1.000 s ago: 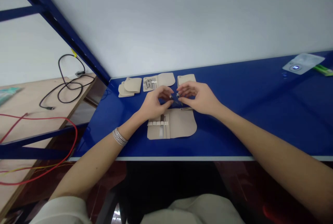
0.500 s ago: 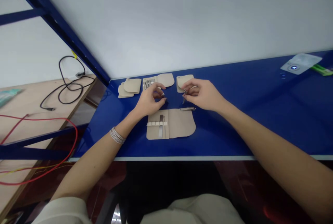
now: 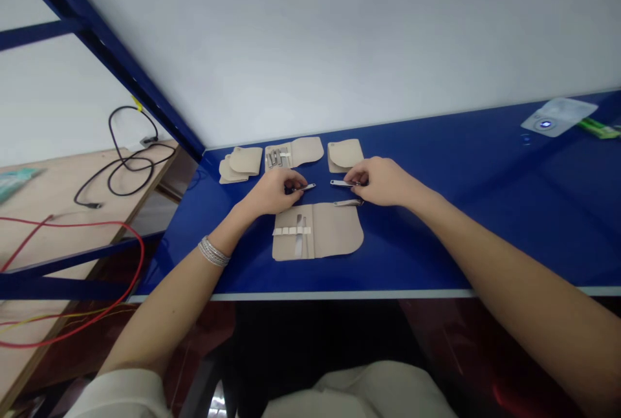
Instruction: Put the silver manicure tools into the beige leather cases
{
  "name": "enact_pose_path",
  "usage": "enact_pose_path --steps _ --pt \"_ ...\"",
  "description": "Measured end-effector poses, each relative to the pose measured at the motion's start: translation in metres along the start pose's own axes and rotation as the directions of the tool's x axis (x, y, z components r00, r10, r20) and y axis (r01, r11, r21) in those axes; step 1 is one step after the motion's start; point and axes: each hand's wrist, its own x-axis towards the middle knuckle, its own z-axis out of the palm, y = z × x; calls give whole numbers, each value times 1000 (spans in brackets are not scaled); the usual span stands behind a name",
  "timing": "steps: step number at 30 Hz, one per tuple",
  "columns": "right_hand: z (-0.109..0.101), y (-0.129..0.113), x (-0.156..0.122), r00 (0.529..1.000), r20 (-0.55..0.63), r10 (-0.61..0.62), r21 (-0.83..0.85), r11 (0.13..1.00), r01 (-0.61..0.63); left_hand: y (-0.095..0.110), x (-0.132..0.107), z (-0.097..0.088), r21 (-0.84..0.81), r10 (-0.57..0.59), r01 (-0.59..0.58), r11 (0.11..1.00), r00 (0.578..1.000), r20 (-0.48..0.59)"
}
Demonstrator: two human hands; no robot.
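My left hand is closed on a small nail clipper, its shiny end poking out to the right. Facing it, my right hand pinches another nail clipper that points left. Just below my right fingers a third nail clipper lies on the top edge of an open beige case. Elastic loops run across the left half of that case, with a flat metal nail file and a thin metal tool tucked upright in them.
Behind my hands lie an open case with metal tools, a folded case and stacked folded cases. A clear plastic packet lies far right. Left stands a wooden table with a black cable.
Both hands have come down slightly behind the open case. The clippers in them now lie level, ends pointing toward each other, and show more clearly.
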Motion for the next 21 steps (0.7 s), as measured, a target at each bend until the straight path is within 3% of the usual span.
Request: enact_pose_path --steps 13,21 --pt "-1 -4 -1 1000 20 8 1 1000 -8 5 -1 0 14 -5 5 1000 1000 4" --pt "3 -5 -2 999 2 -48 41 998 48 7 -1 5 -11 20 -20 1000 999 -34"
